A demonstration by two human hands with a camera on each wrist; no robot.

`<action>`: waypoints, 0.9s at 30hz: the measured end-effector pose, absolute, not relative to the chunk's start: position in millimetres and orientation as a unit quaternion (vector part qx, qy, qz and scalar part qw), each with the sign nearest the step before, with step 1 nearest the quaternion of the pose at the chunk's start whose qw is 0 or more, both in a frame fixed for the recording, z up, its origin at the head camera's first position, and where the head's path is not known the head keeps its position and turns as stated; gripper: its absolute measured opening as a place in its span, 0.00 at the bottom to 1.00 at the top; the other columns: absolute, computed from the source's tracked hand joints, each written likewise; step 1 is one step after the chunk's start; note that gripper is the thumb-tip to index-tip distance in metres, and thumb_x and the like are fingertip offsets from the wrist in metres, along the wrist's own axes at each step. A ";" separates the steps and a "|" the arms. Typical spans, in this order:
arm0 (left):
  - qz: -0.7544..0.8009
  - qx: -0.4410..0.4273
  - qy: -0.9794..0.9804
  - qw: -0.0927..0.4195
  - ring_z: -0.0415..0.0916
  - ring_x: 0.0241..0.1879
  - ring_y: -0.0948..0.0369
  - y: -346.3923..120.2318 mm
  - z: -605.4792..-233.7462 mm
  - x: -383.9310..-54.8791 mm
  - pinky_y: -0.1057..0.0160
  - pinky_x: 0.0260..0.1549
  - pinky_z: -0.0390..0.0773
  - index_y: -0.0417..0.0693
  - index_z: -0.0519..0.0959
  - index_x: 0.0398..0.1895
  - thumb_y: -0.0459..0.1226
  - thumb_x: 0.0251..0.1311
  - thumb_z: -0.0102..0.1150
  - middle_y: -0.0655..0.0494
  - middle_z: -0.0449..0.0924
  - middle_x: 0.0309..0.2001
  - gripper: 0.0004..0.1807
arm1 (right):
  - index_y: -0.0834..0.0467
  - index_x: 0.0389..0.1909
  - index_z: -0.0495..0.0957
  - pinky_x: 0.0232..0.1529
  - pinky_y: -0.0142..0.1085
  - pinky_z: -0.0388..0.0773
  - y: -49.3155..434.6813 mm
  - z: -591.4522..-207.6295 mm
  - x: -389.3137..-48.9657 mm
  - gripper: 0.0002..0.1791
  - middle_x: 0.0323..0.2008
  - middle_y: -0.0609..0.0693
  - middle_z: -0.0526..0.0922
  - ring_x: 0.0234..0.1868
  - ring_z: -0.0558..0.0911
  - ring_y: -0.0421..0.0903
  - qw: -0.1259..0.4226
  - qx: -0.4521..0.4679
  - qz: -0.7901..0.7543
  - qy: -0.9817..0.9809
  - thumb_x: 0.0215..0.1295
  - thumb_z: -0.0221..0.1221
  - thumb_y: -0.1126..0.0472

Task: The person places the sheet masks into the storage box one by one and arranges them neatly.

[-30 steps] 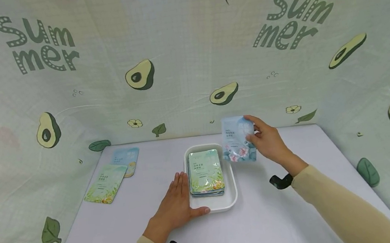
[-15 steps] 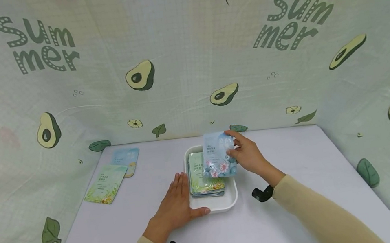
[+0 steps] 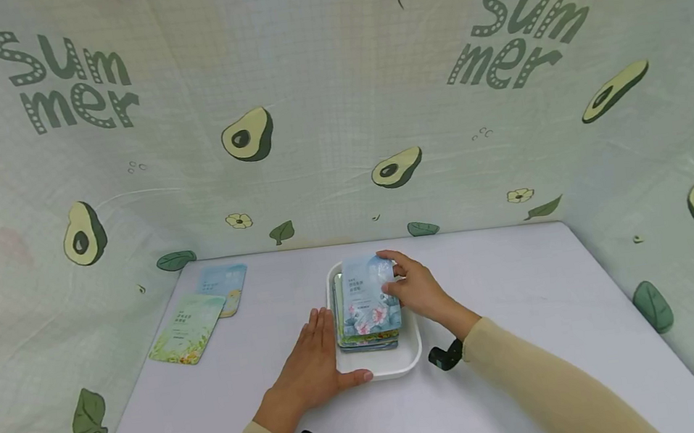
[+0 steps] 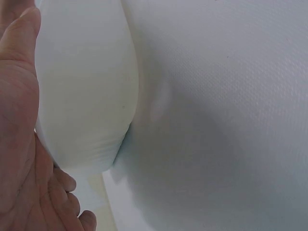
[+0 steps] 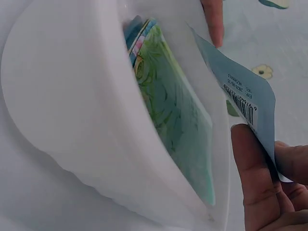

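Note:
My right hand (image 3: 425,295) pinches a blue sheet mask packet (image 3: 366,298) by its right edge, thumb on one face and fingers on the other. The packet hangs over a white tray (image 3: 411,362), overlapping the stack inside. In the right wrist view its grey-blue back shows a barcode, and a green packet (image 5: 180,115) tops the stack below it. My left hand (image 3: 310,364) rests against the tray's left side and near corner, fingers straight and thumb along the front rim. The left wrist view shows that palm beside the tray's outer wall (image 4: 86,91).
At the left of the white table (image 3: 490,256) lie a green packet (image 3: 189,330) and a blue packet (image 3: 224,282), partly overlapping. A cloth printed with avocados (image 3: 249,136) hangs behind and at both sides.
My right hand has carried the blue packet leftward and down, from the tray's right side to over the stack. My left hand has stayed at the tray.

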State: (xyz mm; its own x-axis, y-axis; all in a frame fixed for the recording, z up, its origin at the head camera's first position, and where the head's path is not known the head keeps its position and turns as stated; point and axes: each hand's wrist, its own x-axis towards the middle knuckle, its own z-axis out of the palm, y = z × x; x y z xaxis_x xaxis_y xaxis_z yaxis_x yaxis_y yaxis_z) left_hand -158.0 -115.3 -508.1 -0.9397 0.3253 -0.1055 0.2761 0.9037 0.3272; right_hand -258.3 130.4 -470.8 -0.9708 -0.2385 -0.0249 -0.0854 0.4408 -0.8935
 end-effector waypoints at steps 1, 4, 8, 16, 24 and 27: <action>0.155 0.155 0.972 0.078 0.33 0.86 0.44 -115.5 -507.7 -157.8 0.44 0.83 0.49 0.33 0.40 0.85 0.81 0.54 0.54 0.38 0.39 0.86 0.76 | 0.47 0.78 0.68 0.34 0.37 0.86 129.0 -471.8 -259.1 0.37 0.53 0.60 0.84 0.42 0.84 0.49 0.078 -0.095 -0.520 0.846 0.70 0.65 0.70; 0.155 0.157 0.972 0.075 0.33 0.86 0.44 -115.7 -507.0 -157.4 0.44 0.82 0.49 0.32 0.40 0.85 0.80 0.54 0.55 0.37 0.39 0.86 0.76 | 0.46 0.78 0.68 0.35 0.38 0.86 125.5 -475.0 -261.5 0.37 0.53 0.59 0.83 0.42 0.83 0.49 0.089 -0.093 -0.515 0.848 0.71 0.65 0.69; 0.157 0.157 0.972 0.074 0.34 0.86 0.43 -115.8 -507.2 -156.8 0.44 0.82 0.50 0.32 0.40 0.85 0.79 0.54 0.56 0.37 0.40 0.86 0.76 | 0.47 0.78 0.68 0.34 0.38 0.86 121.3 -478.7 -263.8 0.37 0.51 0.58 0.84 0.39 0.84 0.47 0.098 -0.099 -0.506 0.851 0.71 0.65 0.69; 0.160 0.156 0.972 0.078 0.35 0.86 0.43 -116.3 -509.0 -156.6 0.43 0.82 0.51 0.31 0.41 0.84 0.79 0.54 0.56 0.36 0.40 0.85 0.76 | 0.50 0.78 0.68 0.34 0.38 0.85 116.8 -483.3 -263.7 0.37 0.50 0.58 0.86 0.37 0.84 0.46 0.093 -0.110 -0.467 0.872 0.70 0.66 0.68; 0.159 0.161 0.971 0.072 0.36 0.86 0.42 -116.7 -508.8 -156.7 0.43 0.82 0.51 0.30 0.41 0.84 0.79 0.55 0.57 0.36 0.41 0.85 0.75 | 0.54 0.77 0.68 0.39 0.40 0.85 114.3 -486.3 -264.8 0.36 0.47 0.57 0.87 0.37 0.83 0.45 0.067 -0.126 -0.415 0.898 0.70 0.67 0.66; 0.154 0.161 0.972 0.073 0.35 0.86 0.43 -116.7 -508.7 -157.4 0.43 0.82 0.50 0.31 0.40 0.84 0.79 0.55 0.56 0.36 0.40 0.85 0.75 | 0.54 0.77 0.69 0.40 0.41 0.84 113.0 -484.6 -264.0 0.35 0.46 0.57 0.86 0.37 0.82 0.46 0.059 -0.123 -0.406 0.904 0.70 0.67 0.66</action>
